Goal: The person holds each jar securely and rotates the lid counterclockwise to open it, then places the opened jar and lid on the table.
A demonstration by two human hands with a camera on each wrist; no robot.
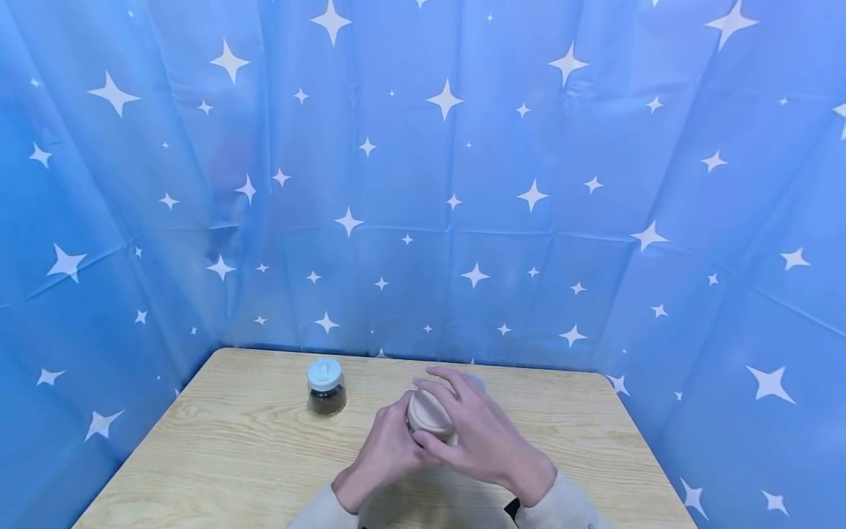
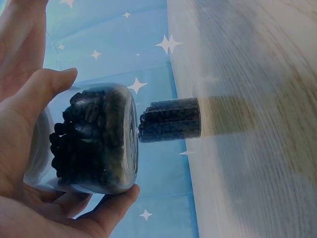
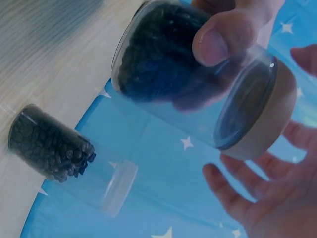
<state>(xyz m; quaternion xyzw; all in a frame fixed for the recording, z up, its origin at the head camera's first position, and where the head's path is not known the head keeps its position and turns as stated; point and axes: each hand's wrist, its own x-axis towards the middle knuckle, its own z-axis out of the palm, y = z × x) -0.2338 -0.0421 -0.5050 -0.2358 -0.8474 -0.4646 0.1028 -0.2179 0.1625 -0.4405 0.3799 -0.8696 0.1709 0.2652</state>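
My left hand grips a clear jar of dark beans around its side, tilted in the right wrist view. The jar has a beige round lid. Over this lid is my right hand, its fingers spread about the rim. In the right wrist view the fingertips lie right at the lid's edge, and the thumb tip stands slightly off it. Behind the held jar stands a second jar of dark beans with a whitish lid, mostly hidden by my right hand in the head view.
A third jar with a pale blue lid and dark contents stands at the back left of the wooden table. A blue curtain with white stars hangs around the table's back and sides.
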